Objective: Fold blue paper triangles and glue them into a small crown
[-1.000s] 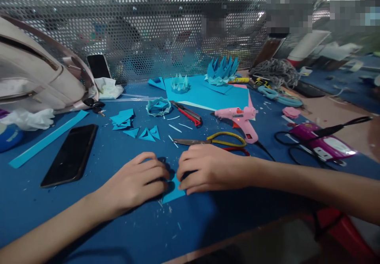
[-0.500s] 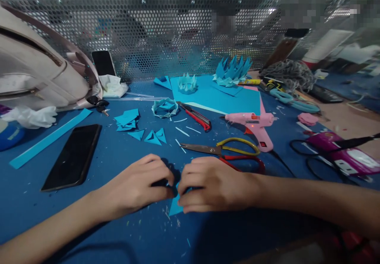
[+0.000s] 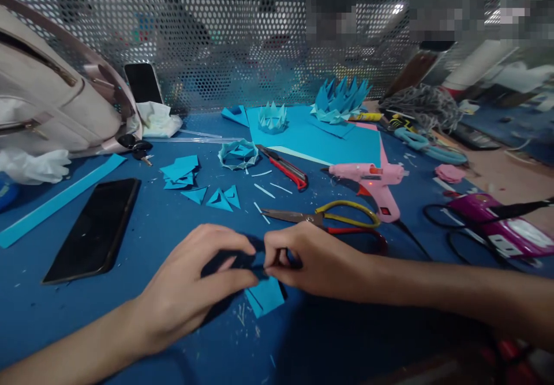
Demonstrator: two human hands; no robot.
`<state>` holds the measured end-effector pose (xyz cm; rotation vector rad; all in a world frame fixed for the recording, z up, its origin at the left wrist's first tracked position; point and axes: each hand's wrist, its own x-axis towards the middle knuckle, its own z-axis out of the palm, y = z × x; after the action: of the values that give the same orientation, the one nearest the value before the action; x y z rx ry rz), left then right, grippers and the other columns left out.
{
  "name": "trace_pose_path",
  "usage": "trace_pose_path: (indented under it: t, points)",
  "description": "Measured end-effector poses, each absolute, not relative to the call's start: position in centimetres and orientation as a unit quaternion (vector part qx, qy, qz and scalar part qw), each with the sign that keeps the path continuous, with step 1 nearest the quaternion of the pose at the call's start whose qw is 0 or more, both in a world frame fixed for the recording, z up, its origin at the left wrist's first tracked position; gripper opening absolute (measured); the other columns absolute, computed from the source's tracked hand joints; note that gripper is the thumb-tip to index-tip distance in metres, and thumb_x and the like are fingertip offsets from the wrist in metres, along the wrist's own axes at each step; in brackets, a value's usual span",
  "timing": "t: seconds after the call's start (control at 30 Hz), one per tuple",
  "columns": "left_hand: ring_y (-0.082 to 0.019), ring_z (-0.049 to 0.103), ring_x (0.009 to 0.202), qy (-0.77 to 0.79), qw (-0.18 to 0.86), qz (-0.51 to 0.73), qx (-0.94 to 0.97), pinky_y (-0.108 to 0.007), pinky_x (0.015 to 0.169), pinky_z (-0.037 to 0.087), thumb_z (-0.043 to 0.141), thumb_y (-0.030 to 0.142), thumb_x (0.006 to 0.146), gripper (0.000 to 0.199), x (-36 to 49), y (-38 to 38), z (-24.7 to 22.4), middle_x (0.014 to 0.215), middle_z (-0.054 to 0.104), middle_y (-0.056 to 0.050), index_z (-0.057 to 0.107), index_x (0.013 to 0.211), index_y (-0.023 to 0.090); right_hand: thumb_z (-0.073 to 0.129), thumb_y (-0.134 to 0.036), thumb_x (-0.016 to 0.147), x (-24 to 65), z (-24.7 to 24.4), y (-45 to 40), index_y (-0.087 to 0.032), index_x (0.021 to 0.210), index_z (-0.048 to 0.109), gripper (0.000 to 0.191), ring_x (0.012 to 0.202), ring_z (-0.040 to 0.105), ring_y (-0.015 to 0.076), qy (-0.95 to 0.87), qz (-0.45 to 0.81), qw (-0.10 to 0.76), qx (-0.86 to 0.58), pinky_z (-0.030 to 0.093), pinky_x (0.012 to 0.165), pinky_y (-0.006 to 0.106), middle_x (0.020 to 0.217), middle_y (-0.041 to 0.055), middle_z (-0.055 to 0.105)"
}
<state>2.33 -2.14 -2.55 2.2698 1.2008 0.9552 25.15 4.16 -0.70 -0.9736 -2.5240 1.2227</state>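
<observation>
Between my hands at the front of the table is a small folded piece of blue paper [image 3: 269,298], its upper part hidden by fingers. My right hand [image 3: 309,258] pinches its upper edge between thumb and bent forefinger. My left hand [image 3: 205,278] curves around the left side in a loose grip, thumb and forefinger tips at the paper. Just beyond lie scissors [image 3: 298,217] with one yellow and one red handle. Folded blue paper triangles [image 3: 220,200] and a stack of blue paper pieces [image 3: 179,172] lie to the left.
A pink glue gun [image 3: 372,177] with its light on lies at right, its cord trailing forward. A red box cutter [image 3: 283,167], paper rings [image 3: 237,154] and a spiky blue paper flower [image 3: 340,102] stand behind. At left are a phone [image 3: 93,229] and a bag [image 3: 56,85].
Both hands have opened away from each other a little, showing more of the folded blue paper. My right fingers have drawn into a pinch. The view has shifted slightly.
</observation>
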Motion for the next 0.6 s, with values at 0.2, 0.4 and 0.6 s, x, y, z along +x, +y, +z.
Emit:
trace_pose_path:
  t: [0.2,0.4,0.6]
  points:
    - [-0.016,0.058,0.116,0.287,-0.047,0.229,0.929,-0.031,0.119,0.02,0.03,0.02,0.108,0.04,1.6,-4.7,-3.3,0.121,0.071,0.0,0.068,0.121,0.017,0.063,-0.016,0.081,25.3,-0.4,3.9,-0.018,0.08,0.056,0.008,0.065,0.052,0.0113,-0.902,0.268,0.034,-0.336,0.029,0.058,0.025,0.071,-0.0034,0.06]
    - [-0.015,0.059,0.112,0.304,-0.088,0.204,0.926,-0.032,0.123,0.012,0.03,0.017,0.106,0.043,2.2,-5.1,-4.3,0.12,0.072,0.003,0.072,0.114,0.02,0.065,-0.025,0.087,24.9,-0.7,4.5,-0.02,0.084,0.056,0.011,0.077,0.055,0.0149,-0.927,0.231,0.031,-0.293,0.032,0.064,0.028,0.083,-0.0016,0.062]
    - [-0.012,0.058,0.11,0.337,-0.112,0.224,0.908,-0.035,0.124,0.012,0.034,0.021,0.107,0.038,2.4,-6.0,-5.6,0.116,0.072,0.003,0.072,0.113,0.019,0.061,-0.027,0.095,25.4,-2.7,5.3,-0.021,0.096,0.063,0.006,0.087,0.057,0.0143,-0.943,0.231,0.136,-0.198,0.039,0.079,0.029,0.092,-0.0017,0.066]
